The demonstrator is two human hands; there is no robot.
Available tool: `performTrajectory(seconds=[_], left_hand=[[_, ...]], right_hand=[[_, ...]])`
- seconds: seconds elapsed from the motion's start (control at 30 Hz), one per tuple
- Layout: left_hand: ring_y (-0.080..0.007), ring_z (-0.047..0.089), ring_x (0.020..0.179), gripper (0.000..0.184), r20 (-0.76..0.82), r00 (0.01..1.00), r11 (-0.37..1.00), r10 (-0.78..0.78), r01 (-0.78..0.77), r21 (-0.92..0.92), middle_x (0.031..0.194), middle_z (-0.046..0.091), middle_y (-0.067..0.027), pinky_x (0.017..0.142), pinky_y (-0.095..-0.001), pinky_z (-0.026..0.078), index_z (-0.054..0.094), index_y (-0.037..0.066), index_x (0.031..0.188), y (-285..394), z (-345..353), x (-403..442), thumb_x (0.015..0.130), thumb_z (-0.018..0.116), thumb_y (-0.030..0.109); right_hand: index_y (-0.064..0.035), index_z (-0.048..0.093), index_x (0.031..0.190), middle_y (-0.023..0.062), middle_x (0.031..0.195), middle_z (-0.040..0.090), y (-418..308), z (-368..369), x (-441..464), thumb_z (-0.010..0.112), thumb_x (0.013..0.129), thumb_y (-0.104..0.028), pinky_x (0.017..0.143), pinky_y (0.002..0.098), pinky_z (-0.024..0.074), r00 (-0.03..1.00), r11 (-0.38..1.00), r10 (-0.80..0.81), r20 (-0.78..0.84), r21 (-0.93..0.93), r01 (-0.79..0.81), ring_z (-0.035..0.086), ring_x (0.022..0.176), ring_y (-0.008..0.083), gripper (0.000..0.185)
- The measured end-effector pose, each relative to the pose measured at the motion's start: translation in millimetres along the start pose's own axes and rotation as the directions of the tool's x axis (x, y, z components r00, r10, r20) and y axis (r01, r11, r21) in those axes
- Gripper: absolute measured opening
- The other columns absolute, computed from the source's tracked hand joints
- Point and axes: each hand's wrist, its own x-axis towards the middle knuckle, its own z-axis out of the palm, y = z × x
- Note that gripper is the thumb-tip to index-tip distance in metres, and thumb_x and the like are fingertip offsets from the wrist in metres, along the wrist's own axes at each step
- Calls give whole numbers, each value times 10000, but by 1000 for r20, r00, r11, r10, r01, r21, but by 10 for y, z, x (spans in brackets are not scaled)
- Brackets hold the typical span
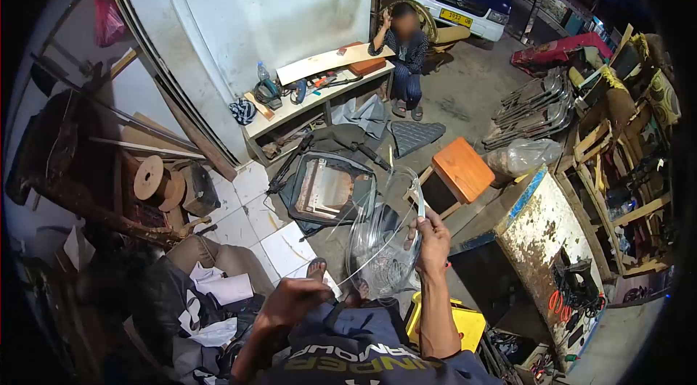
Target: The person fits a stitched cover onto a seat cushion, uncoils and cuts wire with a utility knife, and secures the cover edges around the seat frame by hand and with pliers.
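Observation:
My right hand (433,240) is closed around one side of a loose coil of clear plastic cord (361,246), which hangs in several loops in front of my body. From the coil a pale, thin length of the same cord runs down to the left. My left hand (294,301) grips that length in a closed fist near my waist; its fingertips are partly hidden. Below the coil my sandalled foot (316,269) rests on white floor tiles. Beyond the coil lies a dark seat part with a rusty metal plate (324,187).
An orange wooden stool (462,169) stands right of the coil. A worn table (548,240) with orange-handled scissors (559,303) is at the right. A tool bench (319,98) lines the wall; a person (406,51) sits beside it. Stacked metal frames (534,109) and a wooden spool (156,182) flank the floor.

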Motion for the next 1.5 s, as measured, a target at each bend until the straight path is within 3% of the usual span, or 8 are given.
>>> performTrajectory(seconds=[0.43, 0.57, 0.63, 0.8, 0.87, 0.9, 1.03, 1.5], left_hand=[[-239, 681, 927, 326, 236, 971, 984, 35, -75, 163, 1024, 675, -163, 778, -350, 532, 638, 40, 1233, 161, 197, 353, 925, 652, 147], [-220, 667, 962, 356, -121, 989, 996, 85, -85, -1, 1105, 671, -151, 865, -327, 516, 594, 14, 1271, 95, 343, 682, 963, 632, 189], [-213, 659, 984, 398, -251, 966, 907, -55, -57, -416, 1063, 686, -147, 855, -318, 521, 553, -28, 1281, 175, 321, 946, 983, 625, 226], [-170, 662, 884, 377, -71, 973, 828, -219, 147, -541, 963, 693, -128, 780, -302, 537, 552, -41, 1233, 153, 291, 1133, 990, 627, 238], [-139, 656, 777, 325, -106, 979, 743, -175, 60, -666, 898, 691, -120, 694, -276, 531, 574, -25, 1191, -16, 389, 1122, 992, 622, 228], [-139, 656, 777, 325, -89, 980, 748, -178, 76, -660, 898, 691, -120, 694, -276, 531, 574, -25, 1191, -4, 384, 1112, 992, 622, 228], [-163, 658, 749, 357, 90, 965, 795, -245, 253, -551, 900, 684, -128, 673, -270, 527, 577, -53, 1214, 145, 378, 961, 994, 615, 226], [-121, 600, 634, 374, 82, 956, 772, -283, 278, -572, 839, 643, -97, 573, -248, 466, 584, -59, 1195, 246, 336, 833, 971, 620, 239]], right_hand=[[6, 575, 1323, 20, 758, 610, -106, 393, -433, 564, 985, -116, 483, 227, 436, 977, 973, -165, 134, -139, 184, 544, 575, 84, 359], [8, 526, 1389, 44, 830, 642, 68, 490, -704, 587, 995, -111, 507, 234, 459, 976, 975, -87, 202, -184, 125, 570, 618, 85, 417], [6, 519, 1397, 43, 830, 642, 205, 556, -802, 604, 987, -109, 548, 226, 479, 980, 980, -100, 174, -154, 128, 582, 654, 79, 434], [14, 637, 1275, 95, 894, 709, 139, 532, -856, 654, 965, -158, 647, 281, 524, 854, 742, -240, 461, -480, 468, 640, 742, 121, 355], [21, 704, 1145, 99, 864, 727, 117, 407, -644, 667, 962, -231, 643, 273, 518, 898, 783, -172, 404, -497, 374, 643, 719, 114, 313], [15, 728, 975, 59, 728, 682, 5, 496, -609, 657, 966, -310, 593, 273, 487, 989, 927, 12, 147, -373, 44, 606, 635, 111, 333], [-16, 664, 806, 6, 662, 576, -186, 590, -148, 642, 971, -361, 509, 265, 399, 990, 890, -25, 141, -447, 86, 511, 550, 93, 383], [-30, 599, 956, 23, 739, 599, -120, 613, 5, 560, 1013, -272, 451, 251, 428, 961, 970, 218, 172, -150, -194, 546, 526, 106, 251]])
